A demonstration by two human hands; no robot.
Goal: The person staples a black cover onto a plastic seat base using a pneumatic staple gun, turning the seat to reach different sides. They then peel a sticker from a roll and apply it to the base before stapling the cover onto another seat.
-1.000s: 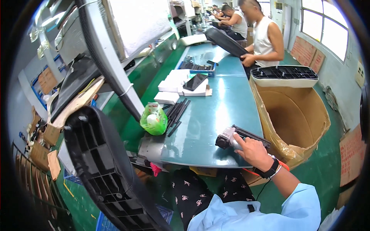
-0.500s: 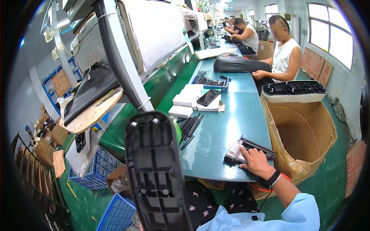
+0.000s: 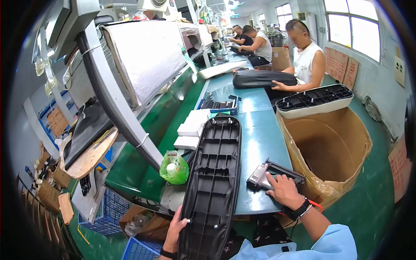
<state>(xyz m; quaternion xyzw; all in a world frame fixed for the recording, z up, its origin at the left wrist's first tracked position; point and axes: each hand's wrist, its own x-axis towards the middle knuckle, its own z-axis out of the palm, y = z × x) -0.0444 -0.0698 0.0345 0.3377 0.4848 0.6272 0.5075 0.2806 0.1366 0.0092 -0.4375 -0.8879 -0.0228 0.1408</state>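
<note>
My left hand [image 3: 173, 229] grips the lower left edge of a long black seat base [image 3: 215, 158]. The base tilts up before the table's near end, its ribbed underside facing me. Pale studs show near both ends, and black covering wraps the rim. My right hand [image 3: 286, 190] lies over a grey and black staple gun [image 3: 261, 177] on the tabletop, fingers spread along it. The gun's handle is partly hidden under that hand.
White boxes [image 3: 189, 129], a blue tray of black strips [image 3: 218, 105] and a green bag [image 3: 173, 168] line the left side. A large carton [image 3: 331, 143] stands right, bearing a white-edged seat base [image 3: 316, 100]. Across the table a person holds a black padded piece [image 3: 260, 79].
The seat base has shifted right and tilted away, now covering part of the boxes and strips. My left hand has come into view. My right hand stays at the staple gun.
</note>
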